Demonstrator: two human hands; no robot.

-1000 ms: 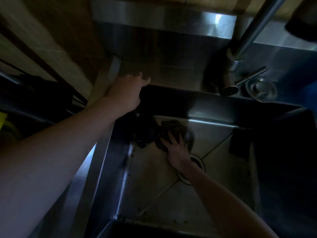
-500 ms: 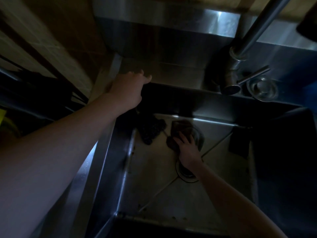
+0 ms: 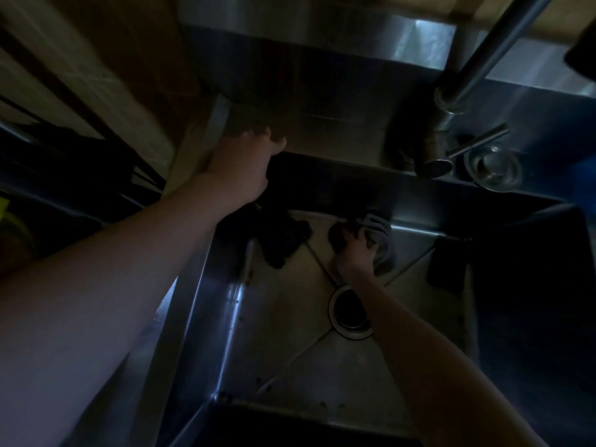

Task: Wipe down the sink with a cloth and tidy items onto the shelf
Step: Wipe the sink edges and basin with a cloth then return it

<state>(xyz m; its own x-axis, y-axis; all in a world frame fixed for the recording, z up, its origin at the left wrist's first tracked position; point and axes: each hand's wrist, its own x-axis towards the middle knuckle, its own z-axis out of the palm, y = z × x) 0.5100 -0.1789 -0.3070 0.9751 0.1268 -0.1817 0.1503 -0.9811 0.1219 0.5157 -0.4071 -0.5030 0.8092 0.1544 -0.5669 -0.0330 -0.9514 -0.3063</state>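
- Fig.: head view down into steel sink [image 3: 206, 285]; clock directions taken from drain [image 3: 350, 312].
- R hand [image 3: 356, 253]: at 12 o'clock, low in basin near far wall. Fingers look curled over the bunched grey cloth [image 3: 382, 243], pressing it to the floor; light is dim, so exact grip is uncertain.
- L hand [image 3: 242, 166]: at 11 o'clock, up on the far-left rim corner. Fingers laid out fairly flat, thumb apart, holding nothing; prob. bracing.
- Cloth position: on basin floor, touching or just short of far wall, under R hand.
- Other items: dark nubbly scrubber-like lump [image 3: 280, 240] at 11 o'clock in the far-left corner; dark flat block [image 3: 446, 266] at 2 o'clock against the right wall; faucet [image 3: 467, 66] beyond at 1 o'clock.
- Step (judged): wiping stage, far strip of floor; tidying not yet begun, as both loose items lie in the basin.
- Next move (judged): needs firm downward pressure and a sweep toward drain, working round scrubber or lifting it out first.
- Writing/brands: none legible; too dark. Shelf not identifiable in view.
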